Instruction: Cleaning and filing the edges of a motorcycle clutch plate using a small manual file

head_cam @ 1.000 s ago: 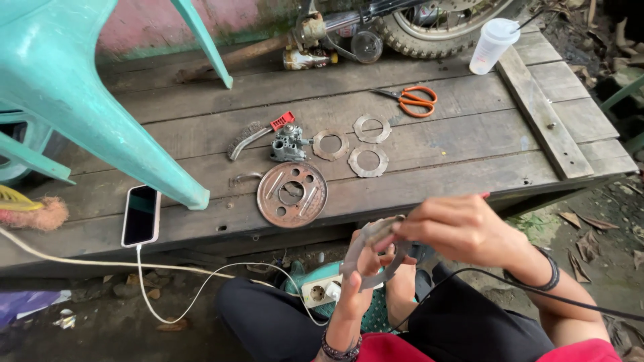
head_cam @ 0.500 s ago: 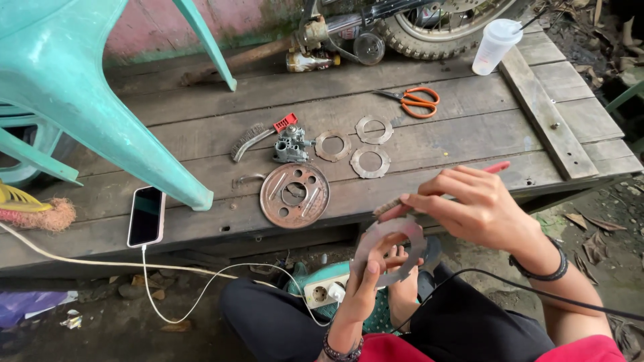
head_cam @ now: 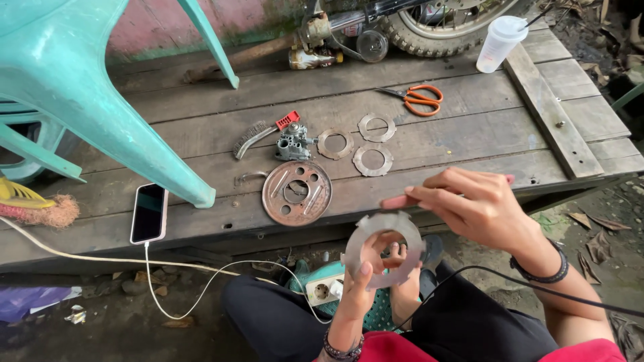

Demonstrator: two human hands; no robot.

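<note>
My left hand point(head_cam: 365, 278) holds a grey notched metal ring plate point(head_cam: 382, 249) up over my lap, thumb on its lower rim. My right hand point(head_cam: 469, 204) grips a thin red-handled tool point(head_cam: 397, 201) whose end rests at the plate's upper edge. On the wooden platform point(head_cam: 469, 134) ahead lie a rusty round plate with holes point(head_cam: 296, 192), three thin metal rings point(head_cam: 372, 161), and a small grey carburettor body point(head_cam: 293, 142) beside a red-handled wire brush point(head_cam: 258, 134).
A teal plastic chair point(head_cam: 87, 80) stands at left. A phone point(head_cam: 149, 212) on a white cable lies near the platform edge. Orange scissors point(head_cam: 419, 99), a white plastic cup point(head_cam: 500, 41) and a motorcycle wheel point(head_cam: 449, 20) are at the back. A power strip point(head_cam: 323, 289) sits by my knees.
My right hand has shifted left and down over the plate, bringing the red-handled tool to its top edge. The plate now faces me more squarely.
</note>
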